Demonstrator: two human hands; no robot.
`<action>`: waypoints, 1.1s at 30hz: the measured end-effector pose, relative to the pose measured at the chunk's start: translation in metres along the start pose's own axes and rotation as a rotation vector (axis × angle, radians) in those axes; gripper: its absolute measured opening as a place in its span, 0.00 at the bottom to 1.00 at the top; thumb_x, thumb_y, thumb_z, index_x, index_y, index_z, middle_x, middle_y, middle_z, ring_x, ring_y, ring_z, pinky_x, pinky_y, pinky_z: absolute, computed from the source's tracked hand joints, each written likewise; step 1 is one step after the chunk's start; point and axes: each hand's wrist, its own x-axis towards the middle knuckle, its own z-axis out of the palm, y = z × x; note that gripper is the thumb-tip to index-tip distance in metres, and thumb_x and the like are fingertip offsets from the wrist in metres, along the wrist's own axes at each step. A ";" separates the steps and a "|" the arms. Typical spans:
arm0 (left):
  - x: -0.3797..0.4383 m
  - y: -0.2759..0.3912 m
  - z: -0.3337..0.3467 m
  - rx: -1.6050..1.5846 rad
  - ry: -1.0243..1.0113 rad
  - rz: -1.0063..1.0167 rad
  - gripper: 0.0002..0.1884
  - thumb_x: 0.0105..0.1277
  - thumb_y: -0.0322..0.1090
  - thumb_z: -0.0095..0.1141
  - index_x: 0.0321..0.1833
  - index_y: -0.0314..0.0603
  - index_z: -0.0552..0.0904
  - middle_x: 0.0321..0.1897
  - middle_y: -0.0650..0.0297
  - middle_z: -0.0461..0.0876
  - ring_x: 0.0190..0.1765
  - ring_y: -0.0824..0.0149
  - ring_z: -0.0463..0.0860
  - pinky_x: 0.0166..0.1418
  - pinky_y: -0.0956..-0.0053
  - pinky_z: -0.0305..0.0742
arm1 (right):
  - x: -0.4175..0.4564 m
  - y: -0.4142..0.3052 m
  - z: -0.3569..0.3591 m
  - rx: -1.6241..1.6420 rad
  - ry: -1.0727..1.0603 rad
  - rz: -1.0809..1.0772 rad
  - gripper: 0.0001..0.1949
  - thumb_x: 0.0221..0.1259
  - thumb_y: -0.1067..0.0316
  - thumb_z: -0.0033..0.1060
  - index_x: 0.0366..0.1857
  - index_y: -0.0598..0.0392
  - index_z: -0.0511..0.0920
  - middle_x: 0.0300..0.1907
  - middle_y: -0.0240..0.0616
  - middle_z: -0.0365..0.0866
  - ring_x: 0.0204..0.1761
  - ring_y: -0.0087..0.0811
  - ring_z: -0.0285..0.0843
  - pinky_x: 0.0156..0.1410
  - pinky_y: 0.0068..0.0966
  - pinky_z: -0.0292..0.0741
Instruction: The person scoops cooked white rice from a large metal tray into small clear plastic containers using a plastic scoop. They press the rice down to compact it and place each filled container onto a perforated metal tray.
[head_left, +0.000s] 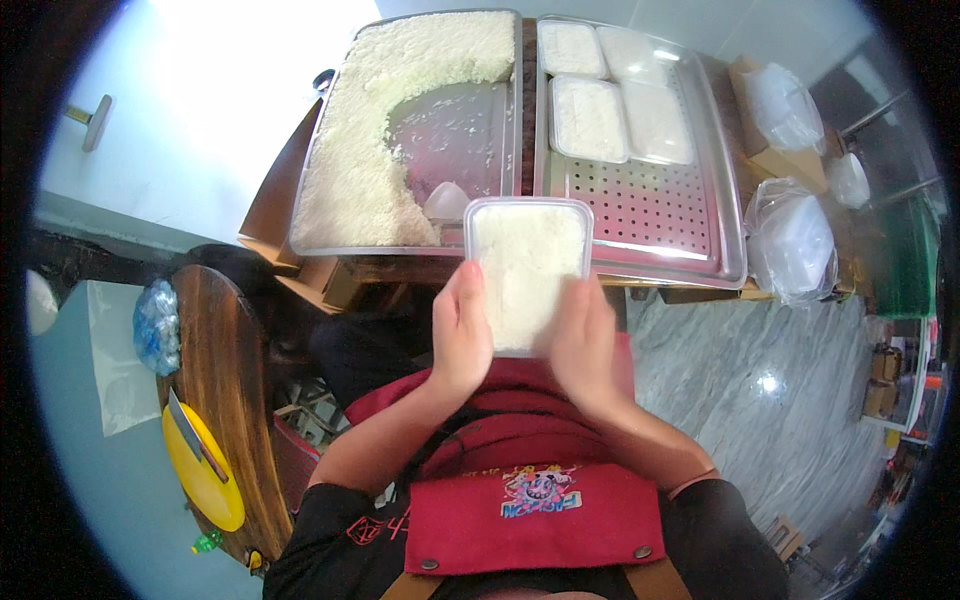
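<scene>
A clear plastic container of white rice (527, 274) is held upright between my left hand (463, 326) and my right hand (585, 341), one on each side; the right is blurred. Beyond it on the left lies a deep metal tray (517, 135) with a thick layer of cooked rice (337, 157), its middle scooped out to bare metal. A whitish translucent scoop or scraper (447, 201) rests at the tray's near edge. On the right, a perforated metal tray (645, 202) carries several rice-filled containers (589, 120) at its far left.
Plastic bags of white containers (793, 240) and a cardboard box (787, 165) stand right of the trays. At left, a wooden table (225, 360) bears a yellow cutting board (196, 472) with a cleaver (196, 439) and a blue plastic bag (156, 328). Cardboard boxes (277, 195) sit beside the rice tray.
</scene>
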 end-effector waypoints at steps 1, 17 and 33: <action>-0.001 -0.003 0.002 -0.007 -0.006 -0.009 0.28 0.99 0.50 0.39 0.62 0.30 0.86 0.52 0.66 0.89 0.52 0.76 0.82 0.60 0.74 0.80 | 0.003 0.008 -0.010 -0.065 -0.055 0.132 0.22 0.98 0.56 0.42 0.63 0.67 0.81 0.39 0.43 0.83 0.42 0.32 0.78 0.53 0.32 0.79; 0.022 0.026 -0.023 -0.038 -0.338 -0.222 0.24 0.92 0.32 0.47 0.86 0.47 0.64 0.74 0.47 0.82 0.61 0.52 0.94 0.62 0.57 0.93 | 0.269 0.046 -0.073 -0.332 -0.088 0.117 0.21 0.91 0.51 0.49 0.51 0.62 0.84 0.27 0.37 0.83 0.26 0.34 0.85 0.28 0.35 0.79; 0.005 0.009 -0.093 0.077 -0.163 -0.200 0.12 0.90 0.34 0.48 0.64 0.36 0.81 0.49 0.54 0.89 0.40 0.62 0.91 0.46 0.64 0.91 | 0.201 0.015 -0.462 -1.054 0.490 0.152 0.15 0.76 0.57 0.66 0.55 0.53 0.94 0.53 0.51 0.97 0.58 0.51 0.95 0.65 0.42 0.86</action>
